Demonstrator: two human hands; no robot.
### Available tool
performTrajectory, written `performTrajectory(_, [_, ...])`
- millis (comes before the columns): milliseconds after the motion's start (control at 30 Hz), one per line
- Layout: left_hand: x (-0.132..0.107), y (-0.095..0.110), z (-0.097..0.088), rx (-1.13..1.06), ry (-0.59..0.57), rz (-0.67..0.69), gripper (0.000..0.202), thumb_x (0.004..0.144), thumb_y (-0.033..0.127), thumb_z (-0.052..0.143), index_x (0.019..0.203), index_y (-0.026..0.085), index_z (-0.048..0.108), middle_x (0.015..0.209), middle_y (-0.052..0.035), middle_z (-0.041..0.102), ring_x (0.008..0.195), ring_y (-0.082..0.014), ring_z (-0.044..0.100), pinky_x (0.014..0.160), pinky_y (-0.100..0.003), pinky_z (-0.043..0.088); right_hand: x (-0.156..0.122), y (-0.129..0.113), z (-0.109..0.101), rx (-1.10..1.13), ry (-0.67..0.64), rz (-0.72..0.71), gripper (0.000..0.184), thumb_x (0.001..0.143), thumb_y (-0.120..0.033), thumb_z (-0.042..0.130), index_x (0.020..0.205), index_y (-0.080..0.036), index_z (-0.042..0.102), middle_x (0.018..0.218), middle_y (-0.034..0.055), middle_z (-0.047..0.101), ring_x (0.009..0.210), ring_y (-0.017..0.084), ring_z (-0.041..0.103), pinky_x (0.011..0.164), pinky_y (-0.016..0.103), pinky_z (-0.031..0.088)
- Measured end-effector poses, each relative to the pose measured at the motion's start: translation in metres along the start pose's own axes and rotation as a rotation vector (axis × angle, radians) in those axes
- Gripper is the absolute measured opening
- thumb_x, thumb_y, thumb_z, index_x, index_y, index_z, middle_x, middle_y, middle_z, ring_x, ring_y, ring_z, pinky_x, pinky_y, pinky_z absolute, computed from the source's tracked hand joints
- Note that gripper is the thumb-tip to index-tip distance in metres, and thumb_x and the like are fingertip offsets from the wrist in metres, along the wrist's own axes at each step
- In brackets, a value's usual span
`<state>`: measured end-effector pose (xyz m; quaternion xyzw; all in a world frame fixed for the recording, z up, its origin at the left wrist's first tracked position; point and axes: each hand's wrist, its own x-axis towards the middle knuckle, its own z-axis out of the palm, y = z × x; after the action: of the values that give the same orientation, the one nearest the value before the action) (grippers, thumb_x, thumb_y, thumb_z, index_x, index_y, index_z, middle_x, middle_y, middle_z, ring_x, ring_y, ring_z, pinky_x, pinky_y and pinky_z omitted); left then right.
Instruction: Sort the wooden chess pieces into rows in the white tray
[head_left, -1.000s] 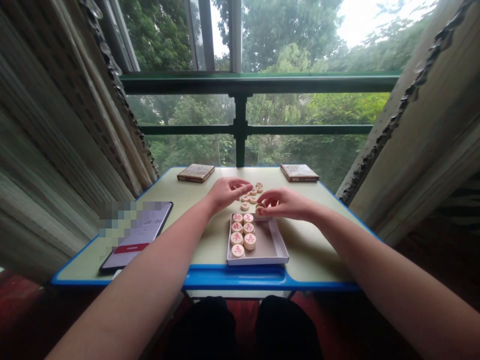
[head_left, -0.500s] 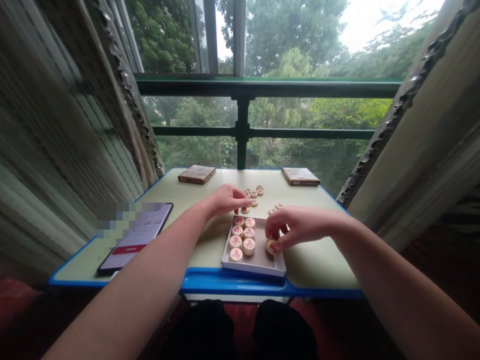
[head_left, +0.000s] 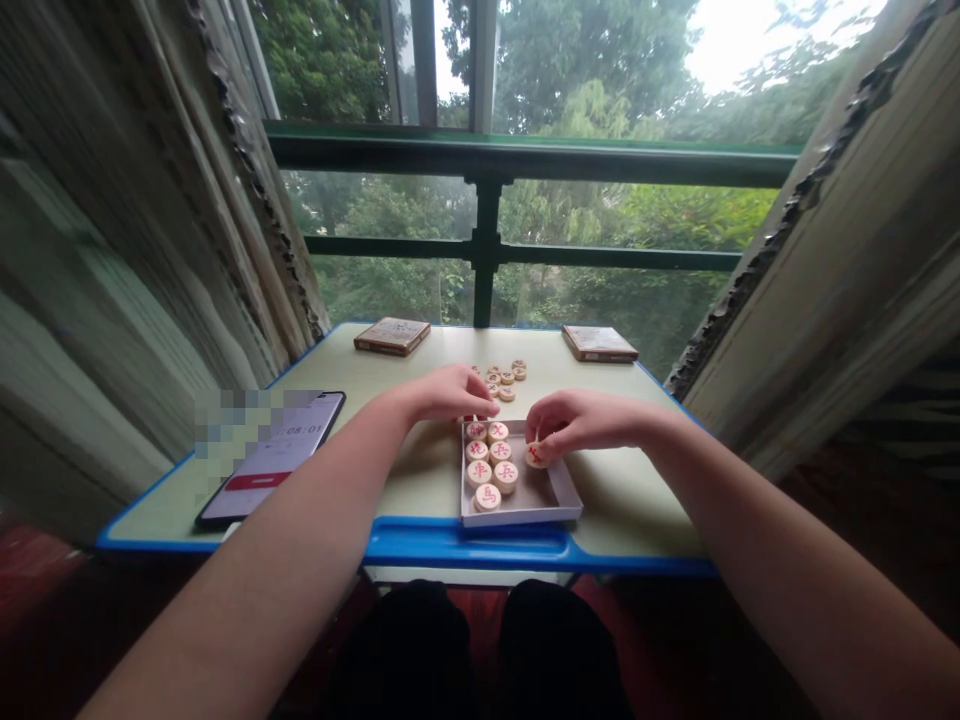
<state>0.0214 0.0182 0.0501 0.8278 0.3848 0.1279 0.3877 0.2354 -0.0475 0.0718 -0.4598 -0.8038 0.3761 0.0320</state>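
Observation:
A shallow white box (head_left: 541,500) lies near the front edge of the table. Two columns of round wooden Chinese chess pieces with red characters, such as the front piece (head_left: 487,497), fill its left side. My right hand (head_left: 581,420) pinches one more red-marked chess piece (head_left: 535,456) over the right half of the box. At the box's far left corner is my left hand (head_left: 450,392), its fingers curled together and pointing down; what they grip, if anything, is hidden. Just beyond it, several loose chess pieces (head_left: 508,394) lie on the table.
Two flat brown boxes stand at the back, one on the left (head_left: 392,336) and one on the right (head_left: 598,344). A phone (head_left: 289,440) showing a timer lies at the left. The table (head_left: 405,480) has a blue rim, with curtains on both sides and a railed window behind.
The white box has turned slightly, its near side swinging right. My right hand has shifted a little left and away from me with its chess piece. My left hand stays by the far corner.

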Motion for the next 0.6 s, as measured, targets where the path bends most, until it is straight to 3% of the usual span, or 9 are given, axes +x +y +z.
performTrajectory(233, [0.003,-0.005,0.002,-0.122,-0.052,-0.053,0.034,0.061,0.041,0.066,0.08,0.012,0.071,0.07,-0.0047,0.066,0.056,-0.0115,0.05,0.052,-0.024,0.036,-0.013,-0.011,0.004,-0.048,-0.164,-0.052,0.036,0.067,-0.042,0.068,0.091,-0.014,0.068,0.082,0.0037,0.069,0.071,0.013,0.059,0.06,0.02,0.039])
performTrajectory(433, [0.004,-0.001,0.006,-0.079,0.006,-0.058,0.031,0.062,0.041,0.065,0.07,0.012,0.069,0.061,-0.0033,0.063,0.051,-0.0103,0.045,0.048,-0.024,0.032,-0.013,-0.015,0.007,-0.179,-0.133,-0.128,0.031,0.071,-0.04,0.066,0.089,-0.016,0.072,0.079,0.0014,0.069,0.065,0.01,0.055,0.058,0.018,0.037])
performTrajectory(600, [0.004,-0.002,0.006,-0.037,0.013,-0.06,0.029,0.063,0.041,0.063,0.067,0.012,0.068,0.056,-0.0021,0.06,0.048,-0.0099,0.044,0.046,-0.023,0.03,-0.014,-0.018,0.007,-0.227,-0.124,-0.088,0.031,0.071,-0.037,0.066,0.094,-0.017,0.073,0.071,-0.0001,0.068,0.055,0.007,0.049,0.051,0.018,0.033])
